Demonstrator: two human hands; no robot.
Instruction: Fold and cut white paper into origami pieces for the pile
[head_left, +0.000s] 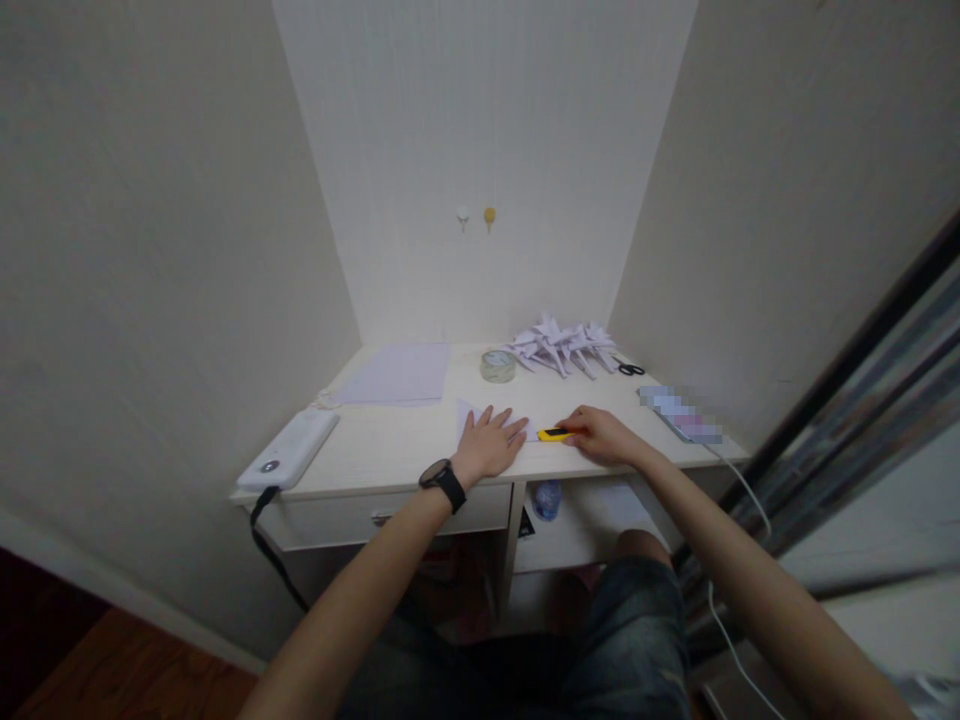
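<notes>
At the tabletop's (390, 455) 9 o'clock edge a white power bank (289, 450) overhangs slightly, its black cable dropping off the front; a nudge from an elbow could tip it to the floor. The left hand (491, 440) lies released, fingers spread flat, pinning a small sheet of white paper (469, 412). At its 3 o'clock the right hand (604, 433) is clenched around a yellow utility knife (553, 433), the tip pointing at the left fingertips and very near them. If the blade is out, which I cannot tell, a slip toward 9 o'clock could nick those fingers or tear the sheet. At 12 o'clock sit a tape roll (498, 365) and folded paper shapes (562, 345).
</notes>
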